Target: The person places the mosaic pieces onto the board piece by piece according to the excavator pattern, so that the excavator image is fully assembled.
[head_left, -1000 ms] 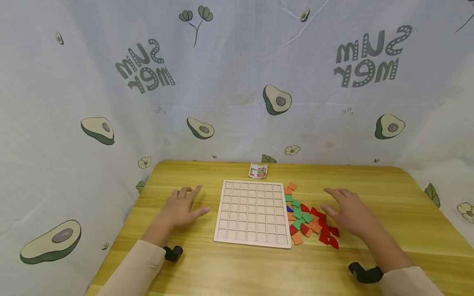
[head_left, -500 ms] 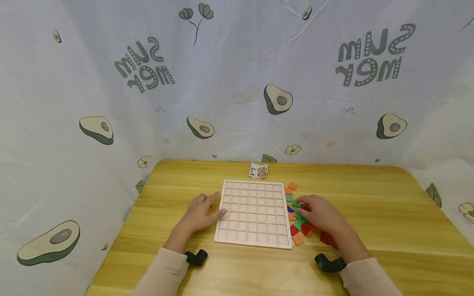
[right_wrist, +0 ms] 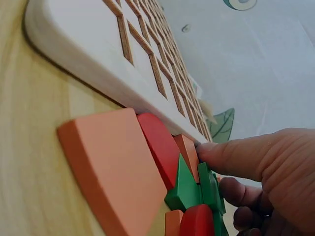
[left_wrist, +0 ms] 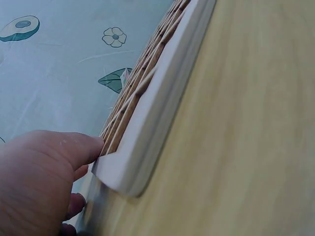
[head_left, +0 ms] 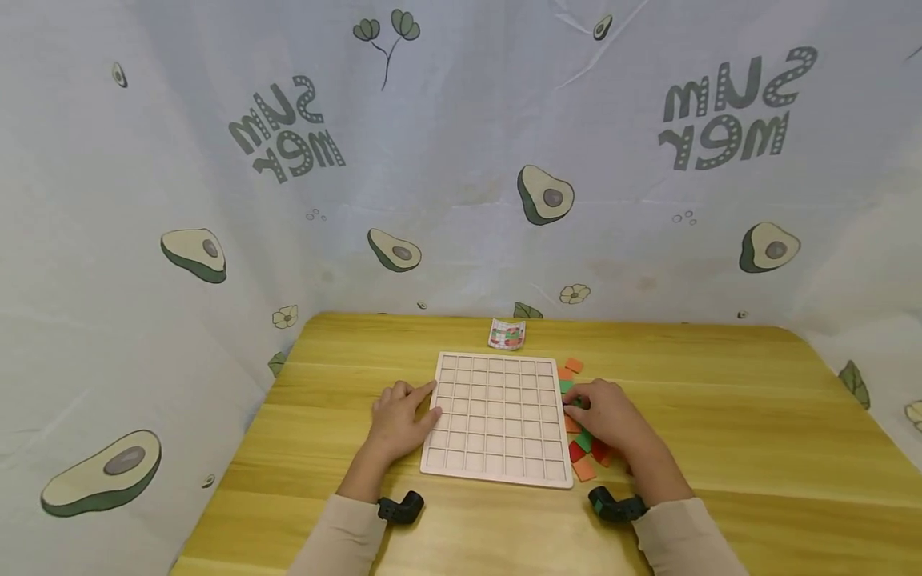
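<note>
two hands: left hand (head_left: pixel 400 422), forefinger and thumb spread, touches board (head_left: pixel 497 420); right hand (head_left: pixel 608 414) curls over tiles (head_left: pixel 584 441), cannot tell if pinching
right wrist view: thick tile sides, unseen from head
board: pale cells (head_left: pixel 476 423); tiles outside, along right edge

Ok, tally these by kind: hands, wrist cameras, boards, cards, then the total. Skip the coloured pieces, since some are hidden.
Hands: 2, left hand and right hand
Wrist cameras: 2
Board: 1
Card: 1
Total: 6
</note>
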Demonstrator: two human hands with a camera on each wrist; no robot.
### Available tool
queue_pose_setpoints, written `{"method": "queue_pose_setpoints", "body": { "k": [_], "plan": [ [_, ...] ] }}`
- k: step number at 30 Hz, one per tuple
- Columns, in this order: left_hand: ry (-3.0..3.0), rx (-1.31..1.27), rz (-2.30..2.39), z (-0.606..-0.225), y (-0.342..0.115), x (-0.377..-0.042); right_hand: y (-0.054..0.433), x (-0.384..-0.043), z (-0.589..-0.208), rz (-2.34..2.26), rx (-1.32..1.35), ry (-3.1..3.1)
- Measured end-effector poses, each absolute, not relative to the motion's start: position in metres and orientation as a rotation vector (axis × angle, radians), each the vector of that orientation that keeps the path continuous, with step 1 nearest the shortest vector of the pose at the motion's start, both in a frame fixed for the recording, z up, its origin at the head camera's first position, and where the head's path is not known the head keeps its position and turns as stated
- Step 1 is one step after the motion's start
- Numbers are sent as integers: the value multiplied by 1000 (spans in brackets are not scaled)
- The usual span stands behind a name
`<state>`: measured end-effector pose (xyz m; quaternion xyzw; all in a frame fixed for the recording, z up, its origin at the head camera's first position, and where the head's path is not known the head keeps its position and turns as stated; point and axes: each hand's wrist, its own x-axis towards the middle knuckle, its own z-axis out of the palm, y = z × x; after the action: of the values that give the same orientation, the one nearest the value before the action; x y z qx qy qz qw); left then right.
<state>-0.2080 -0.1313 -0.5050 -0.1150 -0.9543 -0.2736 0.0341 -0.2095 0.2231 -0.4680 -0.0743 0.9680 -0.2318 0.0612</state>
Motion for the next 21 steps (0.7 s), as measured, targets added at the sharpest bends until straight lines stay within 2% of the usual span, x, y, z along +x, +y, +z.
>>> {"method": "queue_pose_setpoints", "body": {
  "k": [6,14,21],
  "plan": [
    [-2895,-332,-826,-506,-131,-209,227,-209,-466,-710,-252,2957],
    [-2895,-321,-805,-506,-130,-209,236,-208,-468,-763,-95,2965],
    [-2899,-320,-797,-508,-128,-208,240,-207,-469,-773,-96,2968]
  ]
}}
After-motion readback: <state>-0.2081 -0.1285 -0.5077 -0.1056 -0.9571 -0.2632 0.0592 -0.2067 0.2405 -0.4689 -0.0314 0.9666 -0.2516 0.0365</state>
